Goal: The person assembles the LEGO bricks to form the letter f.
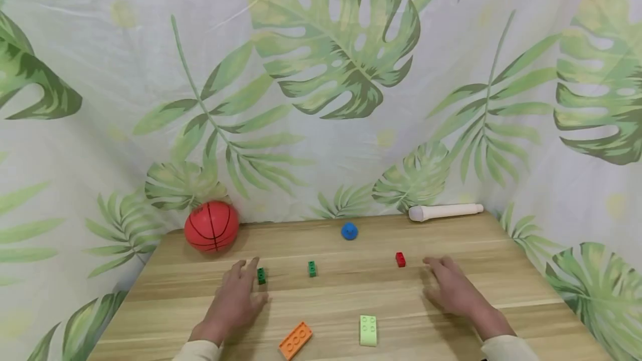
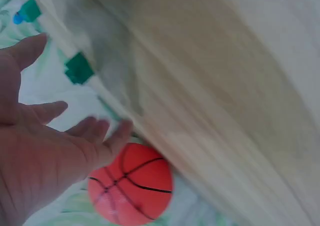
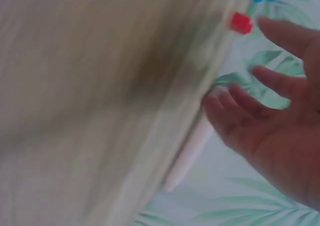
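My left hand (image 1: 234, 301) hovers low over the left part of the table, fingers spread and relaxed, holding nothing. Just right of its fingertips stands a dark green toy brick (image 1: 261, 276); a second green brick (image 1: 312, 268) lies farther right. On the other side, my right hand (image 1: 455, 288) is also empty, its fingers loosely extended toward a small red brick (image 1: 400, 259). Nearer the front edge lie an orange brick (image 1: 295, 340), set at a slant, and a light green brick (image 1: 368, 331). The left wrist view shows the palm (image 2: 45, 161) with nothing in it.
A red ball with black lines (image 1: 212, 226) sits at the table's back left. A small blue toy (image 1: 349, 231) stands at the back middle, and a white microphone-like stick (image 1: 446, 211) lies at the back right. Behind the wooden table (image 1: 346, 294) hangs a leaf-patterned cloth (image 1: 331, 149).
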The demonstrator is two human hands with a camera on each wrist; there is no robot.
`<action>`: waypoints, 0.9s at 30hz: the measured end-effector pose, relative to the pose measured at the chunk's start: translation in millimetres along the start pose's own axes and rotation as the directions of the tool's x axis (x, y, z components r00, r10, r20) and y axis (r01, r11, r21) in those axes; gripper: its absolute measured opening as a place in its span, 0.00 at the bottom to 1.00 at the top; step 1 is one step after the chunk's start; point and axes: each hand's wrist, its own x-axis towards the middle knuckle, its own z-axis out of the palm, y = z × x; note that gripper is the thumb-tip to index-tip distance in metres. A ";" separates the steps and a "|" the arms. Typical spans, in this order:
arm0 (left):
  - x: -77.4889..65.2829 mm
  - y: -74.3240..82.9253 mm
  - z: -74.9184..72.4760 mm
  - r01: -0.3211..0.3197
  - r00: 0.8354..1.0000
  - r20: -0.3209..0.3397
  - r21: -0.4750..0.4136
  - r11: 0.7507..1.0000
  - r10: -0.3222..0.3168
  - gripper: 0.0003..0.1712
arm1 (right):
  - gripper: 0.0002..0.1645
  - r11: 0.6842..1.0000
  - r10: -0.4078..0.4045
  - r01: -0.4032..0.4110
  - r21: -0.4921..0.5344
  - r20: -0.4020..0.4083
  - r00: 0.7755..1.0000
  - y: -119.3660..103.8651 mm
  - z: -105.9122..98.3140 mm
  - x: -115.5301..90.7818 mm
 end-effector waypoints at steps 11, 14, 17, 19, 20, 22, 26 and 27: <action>33.8 -37.4 8.2 -0.035 0.996 0.068 -0.227 0.973 0.052 0.24 | 0.26 0.977 0.066 -0.103 0.184 0.197 0.978 46.2 -13.9 13.4; 38.0 -37.9 10.7 -0.023 0.998 0.051 -0.243 0.970 0.037 0.16 | 0.26 0.972 0.058 -0.101 0.211 0.198 0.978 47.0 -12.7 15.1; 39.8 -33.3 14.8 -0.045 0.997 0.046 -0.252 0.967 0.059 0.14 | 0.26 0.971 0.037 -0.083 0.226 0.198 0.979 47.3 -10.6 15.6; 40.0 -25.5 19.5 -0.084 0.993 0.059 -0.266 0.960 0.103 0.15 | 0.26 0.971 0.034 -0.080 0.225 0.202 0.979 47.4 -9.9 15.6; 40.2 -20.0 22.8 -0.115 0.989 0.063 -0.276 0.954 0.137 0.15 | 0.26 0.972 0.037 -0.082 0.221 0.201 0.979 47.2 -9.8 16.0; 41.5 -5.9 30.4 -0.177 0.975 0.075 -0.308 0.935 0.209 0.16 | 0.27 0.969 0.060 -0.105 0.222 0.198 0.978 45.3 -9.7 17.7; 48.8 28.1 50.5 -0.289 0.932 0.104 -0.370 0.883 0.348 0.17 | 0.33 0.960 0.112 -0.156 0.233 0.193 0.975 36.7 -6.7 25.4; 51.1 36.4 55.4 -0.305 0.921 0.116 -0.384 0.872 0.373 0.17 | 0.36 0.957 0.114 -0.161 0.241 0.196 0.974 34.3 -4.5 28.1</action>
